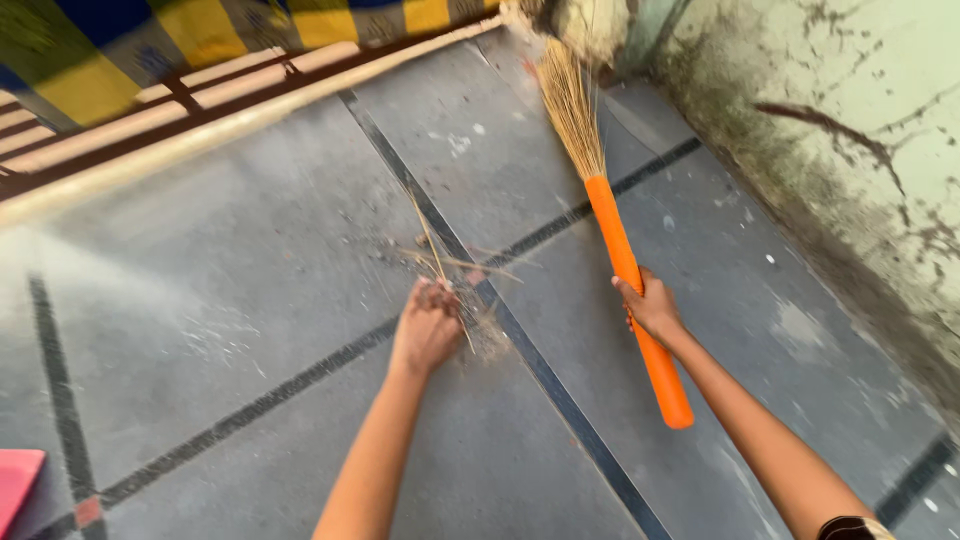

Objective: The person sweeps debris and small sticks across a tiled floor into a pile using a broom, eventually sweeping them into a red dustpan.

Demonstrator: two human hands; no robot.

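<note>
My right hand [652, 307] grips the orange handle [634, 290] of a broom, whose straw bristles [573, 104] point away toward the far wall corner. My left hand [427, 326] reaches down to the grey stone floor [250, 260], fingers closed over a small pile of dust and loose straw stalks [450, 265]. A few thin stalks stick out past the fingers. The broom handle's free end [678, 412] hangs near my right forearm.
A stained, weathered wall [850, 120] runs along the right. A raised pale kerb [220, 130] borders the floor at the back, with a yellow and blue cloth [200, 30] beyond it. A pink object [15, 480] sits at the left lower edge.
</note>
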